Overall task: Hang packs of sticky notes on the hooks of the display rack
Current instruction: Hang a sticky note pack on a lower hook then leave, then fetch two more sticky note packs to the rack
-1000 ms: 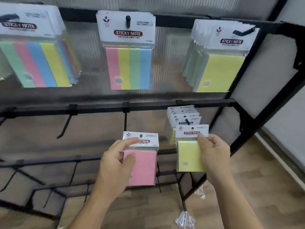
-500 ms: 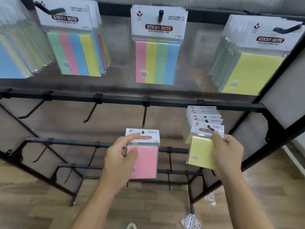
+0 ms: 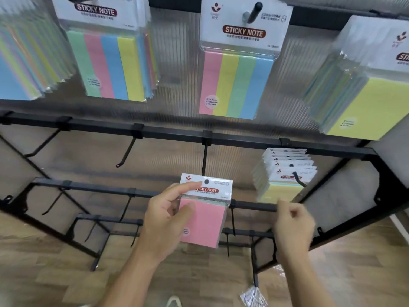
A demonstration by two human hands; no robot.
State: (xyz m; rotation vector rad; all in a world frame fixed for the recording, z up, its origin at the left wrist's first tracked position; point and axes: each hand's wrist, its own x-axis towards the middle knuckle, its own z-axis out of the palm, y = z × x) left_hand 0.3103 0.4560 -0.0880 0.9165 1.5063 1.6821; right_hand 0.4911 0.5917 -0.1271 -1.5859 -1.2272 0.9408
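Our left hand (image 3: 168,220) gripping the pink pack (image 3: 205,224) nearly upright, header card up, long axis vertical, just under a hook (image 3: 204,158); our right hand (image 3: 292,227) loosely curled, holding nothing

Below you is a light-brown wood-plank floor (image 3: 66,273), with a crumpled clear plastic wrapper (image 3: 252,295) lying on it low and right of centre. A white shoe tip (image 3: 174,301) shows at the bottom edge. A ribbed translucent plastic panel (image 3: 177,63) fills your background above.
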